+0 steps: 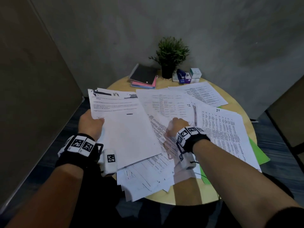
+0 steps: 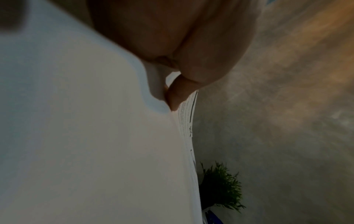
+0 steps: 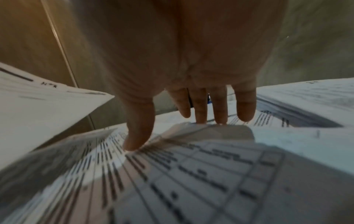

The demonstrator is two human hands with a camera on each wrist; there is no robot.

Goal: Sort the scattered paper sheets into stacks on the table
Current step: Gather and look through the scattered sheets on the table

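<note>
My left hand (image 1: pixel 89 125) grips a white stack of sheets (image 1: pixel 125 129) by its left edge, thumb on top, raised over the table's left side. The left wrist view shows the thumb (image 2: pixel 176 94) pinching the stack of sheets (image 2: pixel 95 136). My right hand (image 1: pixel 176 127) reaches down onto the scattered printed sheets (image 1: pixel 171 102) in the middle of the round wooden table (image 1: pixel 189 193). Seen from the right wrist, the right hand (image 3: pixel 159 130) has straight fingers (image 3: pixel 220 112); thumb and fingertips touch a sheet with a printed table (image 3: pixel 191 166), whose far edge bulges up.
More printed sheets (image 1: pixel 227 134) lie in a loose pile at the right over a green folder (image 1: pixel 258 152). At the back stand notebooks (image 1: pixel 143 76), a potted plant (image 1: pixel 171 56) and small boxes with a blue stapler (image 1: pixel 187 76). Sheets overhang the table's near edge.
</note>
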